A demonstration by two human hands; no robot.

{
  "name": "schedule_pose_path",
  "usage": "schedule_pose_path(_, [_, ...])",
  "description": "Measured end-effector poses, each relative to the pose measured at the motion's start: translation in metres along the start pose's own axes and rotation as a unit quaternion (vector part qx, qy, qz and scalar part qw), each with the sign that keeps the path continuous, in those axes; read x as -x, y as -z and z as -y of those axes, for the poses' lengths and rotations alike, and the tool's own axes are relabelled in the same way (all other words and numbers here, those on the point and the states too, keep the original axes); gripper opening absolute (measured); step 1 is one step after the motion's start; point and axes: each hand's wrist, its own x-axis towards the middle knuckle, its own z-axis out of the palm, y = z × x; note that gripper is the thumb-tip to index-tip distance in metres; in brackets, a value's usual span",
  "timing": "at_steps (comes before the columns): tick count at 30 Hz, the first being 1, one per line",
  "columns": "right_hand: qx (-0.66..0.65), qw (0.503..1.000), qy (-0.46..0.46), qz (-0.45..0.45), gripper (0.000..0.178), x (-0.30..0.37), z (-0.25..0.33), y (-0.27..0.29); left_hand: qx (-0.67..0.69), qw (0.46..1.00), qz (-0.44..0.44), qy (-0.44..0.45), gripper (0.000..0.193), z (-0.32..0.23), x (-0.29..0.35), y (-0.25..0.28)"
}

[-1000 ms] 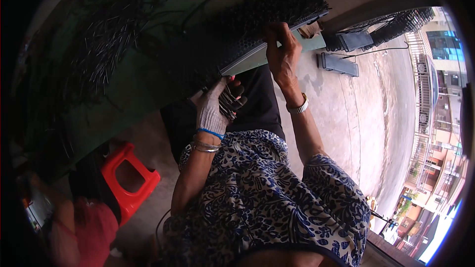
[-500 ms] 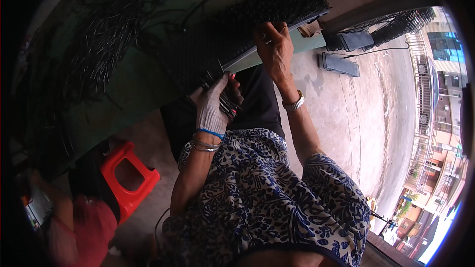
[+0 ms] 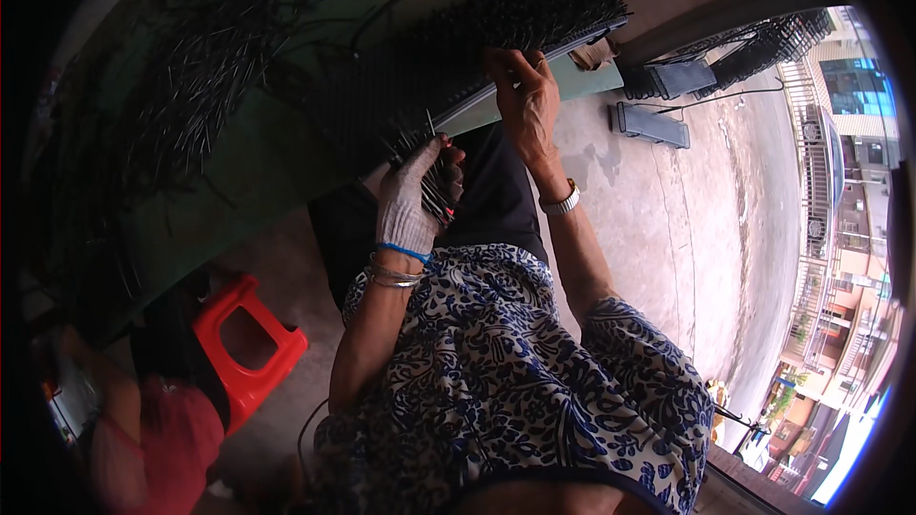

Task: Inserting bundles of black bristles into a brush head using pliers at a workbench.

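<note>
My left hand (image 3: pixel 408 198), in a whitish knit glove with bare fingertips, is closed round a bundle of thin dark rods (image 3: pixel 437 193). One rod sticks up above the thumb. Just beyond it lies a dark tray (image 3: pixel 367 100) with a dotted surface and a pale metal edge. Short dark pieces (image 3: pixel 544 14) stand densely packed over the tray's far right part. My bare right hand (image 3: pixel 528 105) is at the tray's near edge, beside these pieces, with thumb and fingers drawn together. Whatever its fingertips hold, if anything, is hidden.
A heap of loose dark rods (image 3: pixel 215 67) lies on the green table (image 3: pixel 277 195) at the left. Beneath are a red plastic stool (image 3: pixel 253 401) and a person in a red top (image 3: pixel 176 439). On the floor at right sit grey trays (image 3: pixel 652 124) and a black rack (image 3: pixel 763 48).
My left hand has turned slightly, so more of the rod bundle shows. My right hand has shifted a little to the left and nearer along the tray's edge.
</note>
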Motion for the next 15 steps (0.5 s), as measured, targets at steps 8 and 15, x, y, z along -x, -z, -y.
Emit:
schedule_pose_path(8, [-0.002,0.999,-0.024,-0.034,0.019,0.004,-0.005,-0.005,0.016,1.0,-0.019,-0.005,0.014,-0.001,0.009,-0.011])
schedule_pose_path(15, [-0.083,0.992,-0.042,0.085,0.025,0.011,0.026,0.02,-0.066,0.998,-0.016,-0.02,0.016,-0.002,0.01,-0.006])
